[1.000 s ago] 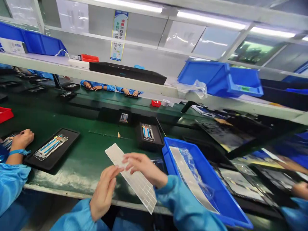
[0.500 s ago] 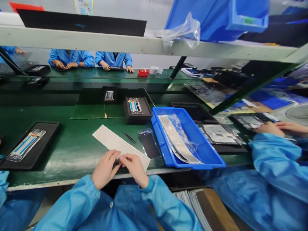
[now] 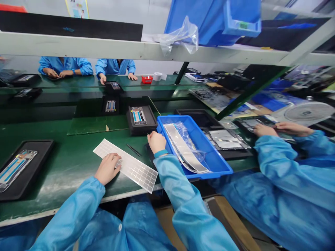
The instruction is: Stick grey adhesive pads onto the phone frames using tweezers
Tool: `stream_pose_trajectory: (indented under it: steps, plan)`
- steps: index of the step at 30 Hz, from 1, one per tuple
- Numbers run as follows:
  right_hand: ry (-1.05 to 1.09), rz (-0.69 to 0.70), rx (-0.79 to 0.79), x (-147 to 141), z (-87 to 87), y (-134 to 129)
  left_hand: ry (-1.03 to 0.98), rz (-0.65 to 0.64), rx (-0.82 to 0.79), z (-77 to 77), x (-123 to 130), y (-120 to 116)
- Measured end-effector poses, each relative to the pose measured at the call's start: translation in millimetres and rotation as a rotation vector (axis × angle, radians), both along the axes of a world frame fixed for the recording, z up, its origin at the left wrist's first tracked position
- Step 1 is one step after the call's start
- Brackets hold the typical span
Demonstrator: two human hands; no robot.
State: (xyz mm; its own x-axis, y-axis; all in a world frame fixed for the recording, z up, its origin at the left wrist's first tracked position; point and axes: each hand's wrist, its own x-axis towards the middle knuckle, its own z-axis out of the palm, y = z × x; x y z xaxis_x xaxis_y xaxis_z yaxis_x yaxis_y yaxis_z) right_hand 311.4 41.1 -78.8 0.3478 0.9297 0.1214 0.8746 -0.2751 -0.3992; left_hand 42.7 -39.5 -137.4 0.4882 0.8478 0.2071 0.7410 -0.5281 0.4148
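A pale sticker sheet with a grid of small squares [image 3: 136, 170] lies slanted on the green bench. My left hand [image 3: 108, 168] rests on its left part, fingers bent and slightly apart. My right hand [image 3: 157, 142] is above the dark sheet beside the blue bin, its fingers pinched together; what they hold, if anything, is too small to name. Black tweezers [image 3: 134, 150] lie just behind the sticker sheet. Behind my right hand a phone frame [image 3: 138, 115] sits in a black tray [image 3: 150, 122].
A blue bin [image 3: 222, 166] with white strips and clear plastic stands to the right. Another phone frame [image 3: 17, 169] lies in a black tray at far left. A co-worker's hands [image 3: 265, 130] are at right. A shelf [image 3: 104, 48] spans above.
My right hand has left the sticker sheet and moved right and forward, beside the blue bin. My left hand now rests on the sheet. The whole view has shifted somewhat.
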Motion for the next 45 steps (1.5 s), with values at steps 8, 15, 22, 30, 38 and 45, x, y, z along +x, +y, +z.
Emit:
stream_pose_trajectory:
  steps: [8,15,22,30,38,45]
  plan:
    - [-0.110,0.023,-0.050,12.0,7.6,-5.7,0.094,0.004,-0.094,15.5,-2.7,18.7]
    - [-0.015,0.324,-0.127,-12.4,-15.7,-95.4,0.208,0.642,-0.232,23.8,-45.1,57.1]
    - [0.039,0.440,-0.225,-37.7,-42.9,-116.2,0.101,0.602,-0.480,27.9,-60.5,98.3]
    - [0.153,0.448,-0.159,-51.5,-36.4,-115.8,-0.293,0.419,-0.672,69.3,-101.1,97.9]
    - [0.177,0.642,-0.087,-115.7,-42.2,-91.3,-0.457,0.470,-0.777,48.7,-105.3,84.9]
    - [0.105,0.632,-0.145,-122.9,-52.1,-83.0,-0.473,0.511,-0.784,51.5,-137.7,68.5]
